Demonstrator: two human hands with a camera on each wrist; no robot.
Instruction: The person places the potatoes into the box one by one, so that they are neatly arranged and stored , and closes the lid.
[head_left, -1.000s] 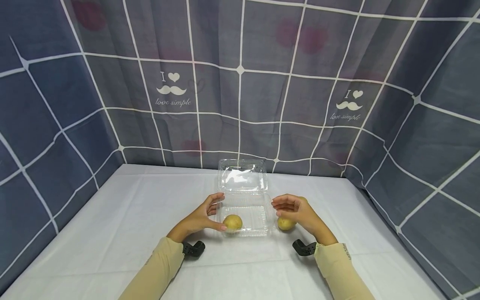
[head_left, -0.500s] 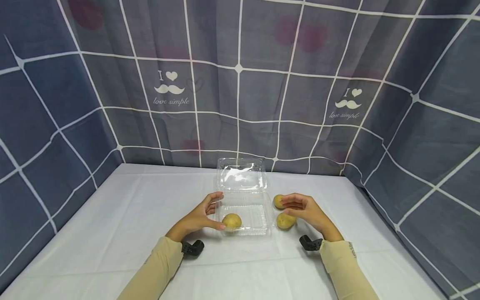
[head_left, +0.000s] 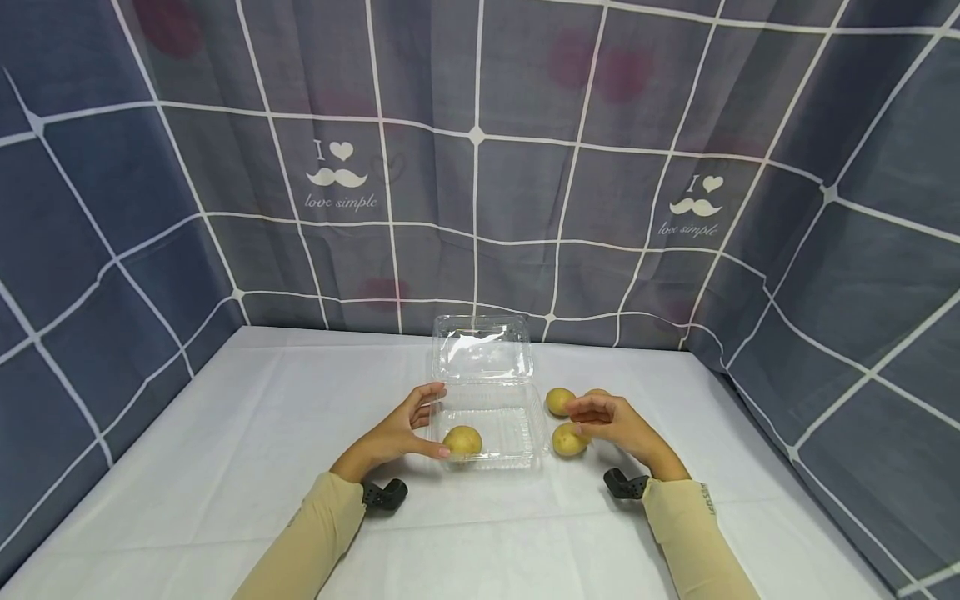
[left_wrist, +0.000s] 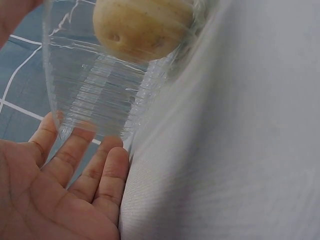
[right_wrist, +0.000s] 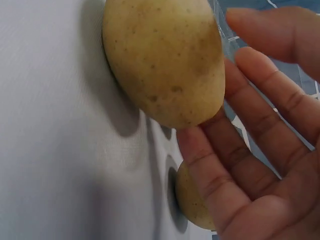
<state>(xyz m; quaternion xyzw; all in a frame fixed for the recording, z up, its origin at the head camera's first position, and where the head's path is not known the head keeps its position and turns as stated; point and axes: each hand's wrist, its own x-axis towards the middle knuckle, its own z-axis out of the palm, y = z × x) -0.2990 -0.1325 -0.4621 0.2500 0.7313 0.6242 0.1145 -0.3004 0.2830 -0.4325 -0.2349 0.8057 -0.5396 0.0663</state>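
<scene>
A clear plastic clamshell box [head_left: 504, 425] sits on the table with its lid [head_left: 483, 348] tipped back. One potato [head_left: 462, 441] lies in the front left of its tray. My left hand [head_left: 401, 429] spans the box's left side, thumb at the front corner; in the left wrist view its fingers [left_wrist: 112, 172], nearly straight, touch the ribbed wall. Right of the box, my right hand [head_left: 615, 425] hovers over a potato [head_left: 568, 440], fingers loosely bent, holding nothing. Another potato [head_left: 559, 401] lies just behind, by its fingertips. A third [head_left: 597, 392] is mostly hidden behind that hand.
A white cloth covers the table [head_left: 300, 392]. Dark checked curtain [head_left: 427, 183] encloses the back and both sides, close behind the lid. Black wrist mounts [head_left: 385, 495] sit below both hands.
My right hand has drawn away from the box to the right, uncovering the potato behind and part of another. The left hand has kept its place at the box.
</scene>
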